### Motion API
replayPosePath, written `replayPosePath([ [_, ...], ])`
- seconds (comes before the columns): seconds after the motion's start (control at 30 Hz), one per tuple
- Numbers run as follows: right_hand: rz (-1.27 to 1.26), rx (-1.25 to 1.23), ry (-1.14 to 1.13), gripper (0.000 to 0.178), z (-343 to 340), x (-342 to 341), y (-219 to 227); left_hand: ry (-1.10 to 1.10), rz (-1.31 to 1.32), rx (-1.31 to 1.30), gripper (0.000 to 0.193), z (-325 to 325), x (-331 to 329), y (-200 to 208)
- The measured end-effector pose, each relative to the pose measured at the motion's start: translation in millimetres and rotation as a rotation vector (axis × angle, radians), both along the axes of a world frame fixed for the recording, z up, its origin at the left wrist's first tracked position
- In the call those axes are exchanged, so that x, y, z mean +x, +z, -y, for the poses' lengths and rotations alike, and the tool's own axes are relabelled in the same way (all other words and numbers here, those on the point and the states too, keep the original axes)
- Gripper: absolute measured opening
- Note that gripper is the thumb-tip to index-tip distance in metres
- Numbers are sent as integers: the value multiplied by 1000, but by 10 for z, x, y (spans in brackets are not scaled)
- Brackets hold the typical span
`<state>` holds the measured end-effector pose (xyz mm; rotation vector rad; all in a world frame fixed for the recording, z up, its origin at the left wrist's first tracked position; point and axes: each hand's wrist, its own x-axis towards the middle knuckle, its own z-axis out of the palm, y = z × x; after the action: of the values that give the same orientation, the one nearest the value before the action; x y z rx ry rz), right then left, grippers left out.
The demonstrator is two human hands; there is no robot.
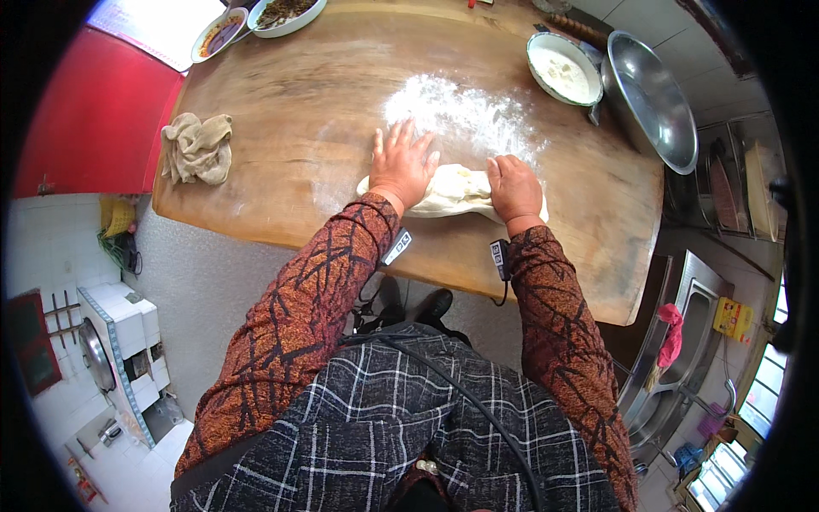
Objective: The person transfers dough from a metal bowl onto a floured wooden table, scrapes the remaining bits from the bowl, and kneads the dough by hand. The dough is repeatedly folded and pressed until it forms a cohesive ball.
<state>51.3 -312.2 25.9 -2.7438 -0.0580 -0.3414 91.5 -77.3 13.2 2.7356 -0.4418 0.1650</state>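
Observation:
A long, pale piece of dough point(458, 189) lies crosswise on the wooden board point(290, 128), near its front edge. My left hand point(403, 164) rests on the dough's left part, fingers spread and pointing away from me. On its right part, my right hand point(517, 189) is closed with the fingers curled over the dough. Between the hands the dough looks lumpy and folded. The ends under my palms are partly hidden. White flour point(452, 102) is scattered on the board just beyond both hands.
At the back right stand a bowl of flour point(561, 72) and a tilted steel basin point(653, 102). A crumpled cloth point(198, 149) lies at the left edge. Two dishes of food, one with brown filling point(284, 13), sit at the back left. A sink point(682, 341) is to the right.

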Motion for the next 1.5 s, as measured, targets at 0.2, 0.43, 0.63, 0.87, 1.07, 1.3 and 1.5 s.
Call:
replayPosePath([
  [0.2,-207,250,74,26,-42,-573,290,-225,-213,-276,43,-510,-450,121],
  [0.43,-137,-68,111,46,-1172,-1072,326,-251,-39,-235,58,-725,-1276,91],
  [0.63,-47,-35,179,22,-1094,-522,188,-228,-34,-96,62,-691,-979,-57],
  [0.87,16,-51,171,26,-1059,-7,105,-276,11,-105,48,-707,-344,-37],
  [1.07,-39,-62,73,35,-1031,258,-7,-207,-7,-104,42,-656,50,-71],
  [1.3,-168,105,6,42,-1075,241,223,-201,-71,-94,40,-634,63,-25],
  [1.5,-85,265,-17,28,-877,-430,475,-196,-140,-388,32,-289,-463,321],
])
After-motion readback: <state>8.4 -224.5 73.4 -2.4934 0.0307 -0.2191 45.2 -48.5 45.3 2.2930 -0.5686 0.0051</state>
